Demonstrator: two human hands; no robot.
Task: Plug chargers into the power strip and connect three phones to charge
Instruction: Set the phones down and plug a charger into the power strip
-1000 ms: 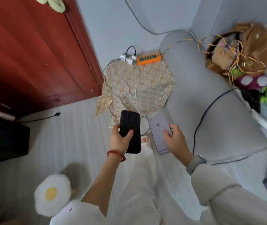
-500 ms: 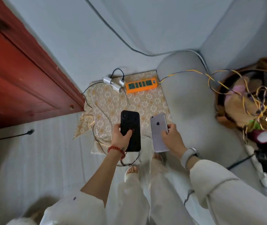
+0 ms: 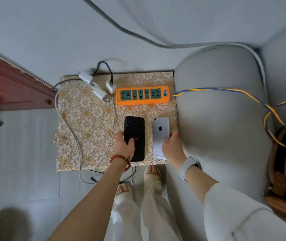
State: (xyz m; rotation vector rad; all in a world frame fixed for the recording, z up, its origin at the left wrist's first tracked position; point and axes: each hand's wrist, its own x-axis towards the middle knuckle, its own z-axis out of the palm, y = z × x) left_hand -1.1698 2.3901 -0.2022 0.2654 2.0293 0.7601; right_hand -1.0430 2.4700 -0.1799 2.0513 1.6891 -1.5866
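Both phones (image 3: 134,134) partly behind hands (image 3: 124,146)

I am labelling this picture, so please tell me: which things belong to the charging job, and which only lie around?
Job: orange power strip; white chargers with cables; black phone in left hand; silver phone in right hand.

Lying about: patterned cloth; grey sofa; brown bag; red door.

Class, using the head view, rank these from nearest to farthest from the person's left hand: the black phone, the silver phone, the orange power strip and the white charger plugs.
1. Black phone: held in the left hand itself.
2. Silver phone: just to its right, in the right hand.
3. Orange power strip: beyond both phones, on the patterned mat.
4. White charger plugs: at the strip's left end, slightly farther.
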